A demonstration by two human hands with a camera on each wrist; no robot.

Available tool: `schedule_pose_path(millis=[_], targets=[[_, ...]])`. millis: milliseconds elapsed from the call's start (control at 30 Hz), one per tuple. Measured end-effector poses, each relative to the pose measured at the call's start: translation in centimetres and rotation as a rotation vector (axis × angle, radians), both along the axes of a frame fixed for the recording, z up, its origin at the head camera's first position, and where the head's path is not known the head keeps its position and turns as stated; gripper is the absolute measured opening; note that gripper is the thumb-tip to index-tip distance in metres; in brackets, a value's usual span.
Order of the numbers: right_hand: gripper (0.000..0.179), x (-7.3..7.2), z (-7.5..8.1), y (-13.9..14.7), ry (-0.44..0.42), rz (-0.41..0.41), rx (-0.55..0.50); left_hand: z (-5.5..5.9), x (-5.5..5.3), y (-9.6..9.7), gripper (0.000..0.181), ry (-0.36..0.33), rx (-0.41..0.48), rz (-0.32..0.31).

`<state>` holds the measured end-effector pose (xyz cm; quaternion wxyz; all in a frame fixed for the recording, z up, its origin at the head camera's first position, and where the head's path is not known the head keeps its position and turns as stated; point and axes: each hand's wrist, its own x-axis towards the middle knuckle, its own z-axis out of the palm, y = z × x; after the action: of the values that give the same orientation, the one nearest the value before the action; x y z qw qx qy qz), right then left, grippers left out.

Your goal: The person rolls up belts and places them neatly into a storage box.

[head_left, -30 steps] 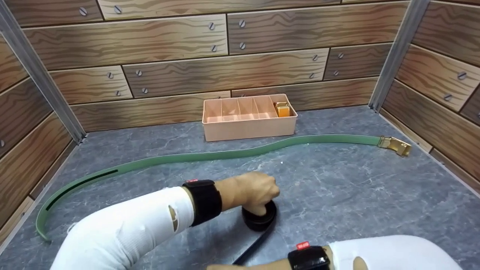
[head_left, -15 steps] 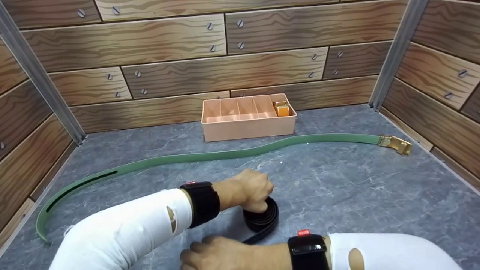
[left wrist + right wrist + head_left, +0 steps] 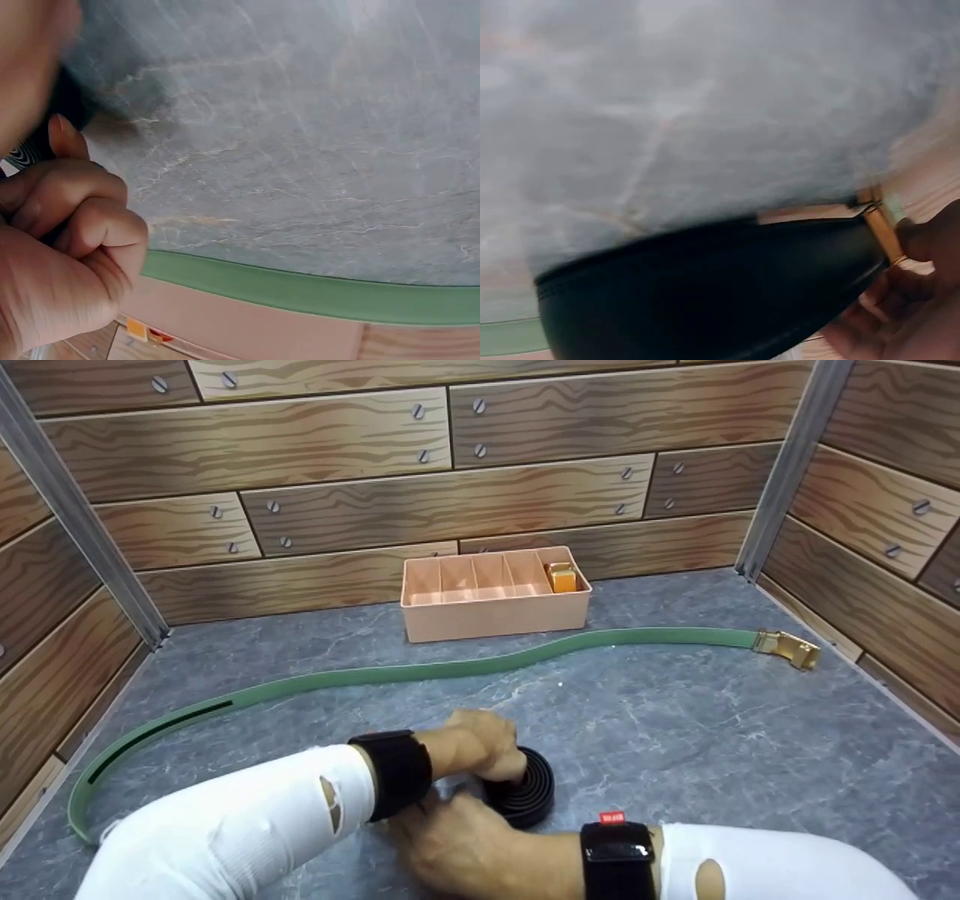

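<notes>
A black belt is wound into a flat coil on the grey tabletop. My left hand grips the coil at its left side, fingers curled; in the left wrist view only a bit of the coil's edge shows beside the left hand. Just below, my right hand crosses under the left wrist. In the right wrist view the right hand pinches the belt's end at a gold-coloured metal fitting, with the black strap stretching away from it, blurred.
A green belt with a gold buckle lies in a long curve across the tabletop. Behind it stands a pink divided box, with an orange-and-gold item in its right compartment. Wood-patterned walls enclose three sides.
My right hand has come up from the bottom edge and moved in under the left wrist. The left hand has shifted slightly left, and more of the coil's rings now shows.
</notes>
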<state>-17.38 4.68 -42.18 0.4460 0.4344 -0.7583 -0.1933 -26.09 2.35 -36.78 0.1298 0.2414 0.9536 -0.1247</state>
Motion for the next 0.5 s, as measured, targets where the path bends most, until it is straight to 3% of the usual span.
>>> schedule_pose_path(millis=[167,300,500], targets=[[0.035,-0.1,-0.3,-0.5,-0.002,-0.19,-0.022,0.8,-0.1,-0.2,0.036,-0.08,-0.038,0.03],[0.037,0.1,-0.5,-1.1,-0.015,-0.245,-0.025,1.0,0.1,-0.3,0.035,-0.103,-0.069,0.011],[0.025,-0.5,-1.0,-1.6,0.093,-0.303,-0.11,1.2,0.4,-0.1,0.026,-0.074,-0.075,0.01]])
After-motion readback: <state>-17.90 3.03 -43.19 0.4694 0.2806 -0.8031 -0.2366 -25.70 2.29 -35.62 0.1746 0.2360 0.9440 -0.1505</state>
